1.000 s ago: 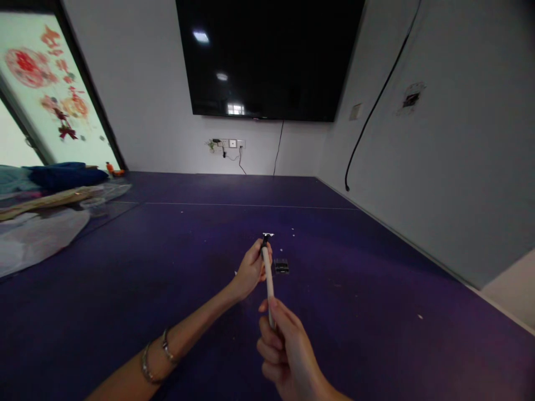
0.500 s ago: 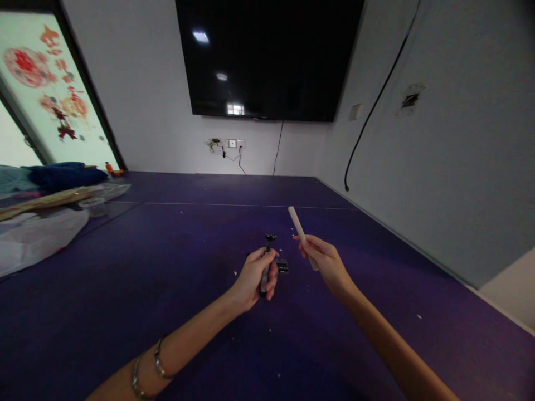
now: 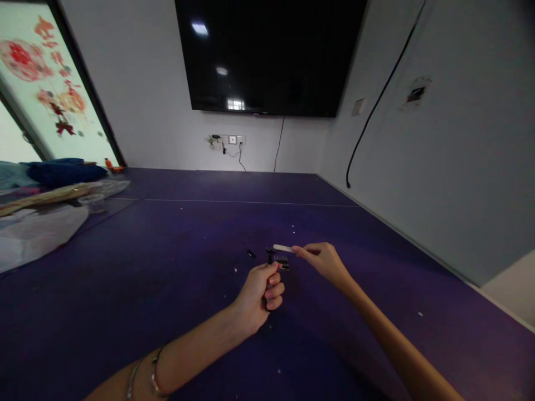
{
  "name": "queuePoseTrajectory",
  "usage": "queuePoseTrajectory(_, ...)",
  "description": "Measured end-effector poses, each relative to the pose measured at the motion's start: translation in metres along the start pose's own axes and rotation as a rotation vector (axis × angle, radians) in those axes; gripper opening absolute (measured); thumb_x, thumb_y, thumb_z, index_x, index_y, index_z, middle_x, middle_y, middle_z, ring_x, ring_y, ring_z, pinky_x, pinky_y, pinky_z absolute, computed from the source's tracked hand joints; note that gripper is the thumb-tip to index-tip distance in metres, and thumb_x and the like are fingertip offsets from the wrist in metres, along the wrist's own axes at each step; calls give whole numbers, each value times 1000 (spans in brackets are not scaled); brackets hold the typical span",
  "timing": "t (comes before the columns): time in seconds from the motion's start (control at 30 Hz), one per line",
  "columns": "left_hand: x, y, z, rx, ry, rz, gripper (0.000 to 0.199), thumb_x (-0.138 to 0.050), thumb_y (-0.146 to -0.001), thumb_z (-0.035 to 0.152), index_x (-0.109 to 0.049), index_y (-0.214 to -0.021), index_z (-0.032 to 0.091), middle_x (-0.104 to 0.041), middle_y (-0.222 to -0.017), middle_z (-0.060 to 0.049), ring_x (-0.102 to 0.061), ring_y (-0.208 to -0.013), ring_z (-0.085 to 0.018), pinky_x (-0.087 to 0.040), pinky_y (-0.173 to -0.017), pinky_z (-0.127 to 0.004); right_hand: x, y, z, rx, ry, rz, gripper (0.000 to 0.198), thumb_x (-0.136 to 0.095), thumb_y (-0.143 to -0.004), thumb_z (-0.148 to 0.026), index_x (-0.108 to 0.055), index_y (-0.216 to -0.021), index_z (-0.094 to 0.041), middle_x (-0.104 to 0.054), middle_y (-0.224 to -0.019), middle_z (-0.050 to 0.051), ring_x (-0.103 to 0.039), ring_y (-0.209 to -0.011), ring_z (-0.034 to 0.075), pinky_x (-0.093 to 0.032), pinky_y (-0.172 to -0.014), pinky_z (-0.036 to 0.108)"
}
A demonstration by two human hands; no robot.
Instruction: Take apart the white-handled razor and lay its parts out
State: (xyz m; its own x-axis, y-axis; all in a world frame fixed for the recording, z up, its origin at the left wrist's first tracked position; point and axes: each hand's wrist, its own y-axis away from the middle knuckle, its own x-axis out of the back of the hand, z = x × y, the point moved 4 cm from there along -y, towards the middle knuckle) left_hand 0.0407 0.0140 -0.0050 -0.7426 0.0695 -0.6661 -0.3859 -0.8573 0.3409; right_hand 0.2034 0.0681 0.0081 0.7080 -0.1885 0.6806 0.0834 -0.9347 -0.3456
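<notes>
My left hand (image 3: 258, 292) is closed around a dark razor handle (image 3: 270, 258), held upright with its small T-shaped head above the thumb. Most of the grip is hidden in the fist. My right hand (image 3: 325, 263) pinches a slim white stick (image 3: 283, 248) with a rounded end. The stick points left, its tip at or very near the razor's head; whether they touch I cannot tell. Just behind the left hand lies a small dark case (image 3: 283, 263) with light marks, partly covered. A little black piece (image 3: 251, 253) rests to the left of the razor.
Small white scraps dot the dark purple surface (image 3: 167, 289). At the left lie a white plastic bag (image 3: 45, 236) and dark blue cloth (image 3: 67, 172). A black cable (image 3: 374, 108) hangs along the right wall, and a television (image 3: 271, 55) is on the wall ahead.
My right hand has lowered the white stick and swung it from steep to nearly level, tip leftward toward the razor's head. My left fist has turned, and the black piece now shows.
</notes>
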Motion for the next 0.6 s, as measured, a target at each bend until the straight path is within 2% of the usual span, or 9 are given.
queuePoseTrajectory(0.1, 1, -1, 2, -11, -12, 9, 13, -40, -90, 17, -47, -79, 15, -31, -46, 10, -19, -29, -1, -7, -31, -17, 1, 0, 0, 11, 18, 32, 54, -48, -76, -62, -71, -62, -15, -51, -47, 0, -40, -46, 11, -25, -45, 24)
queuePoseTrajectory(0.23, 1, -1, 0, -22, -40, 3, 10, -42, -88, 18, -48, -79, 16, -32, -47, 9, -19, -29, -1, -7, -31, -17, -1, 0, -4, 32, -6, -24, 54, -47, -77, -62, -71, -63, -16, -54, -49, 1, -42, -47, 11, -27, -45, 24)
queuePoseTrajectory(0.4, 0, 2, -3, -32, -61, 12, 8, -45, -86, 18, -48, -80, 16, -31, -47, 10, -18, -30, -1, -7, -31, -17, 6, 0, -3, 1, 26, 71, 52, -49, -76, -61, -71, -62, -15, -54, -49, 1, -42, -46, 10, -26, -45, 23)
queuePoseTrajectory(0.53, -1, 5, -4, -36, -61, 6, 7, -46, -86, 19, -49, -81, 16, -31, -48, 10, -18, -30, -1, -6, -31, -17, 4, 1, -7, 40, -46, -11, 51, -49, -77, -60, -70, -62, -15, -56, -51, 1, -43, -48, 11, -28, -46, 24)
queuePoseTrajectory(0.6, 0, 6, -4, -33, -57, 1, 6, -47, -85, 19, -48, -81, 16, -31, -48, 10, -18, -30, -1, -7, -31, -17, 4, 2, -7, 29, -31, 1, 50, -50, -76, -60, -71, -64, -16, -56, -51, 1, -44, -48, 11, -28, -46, 24)
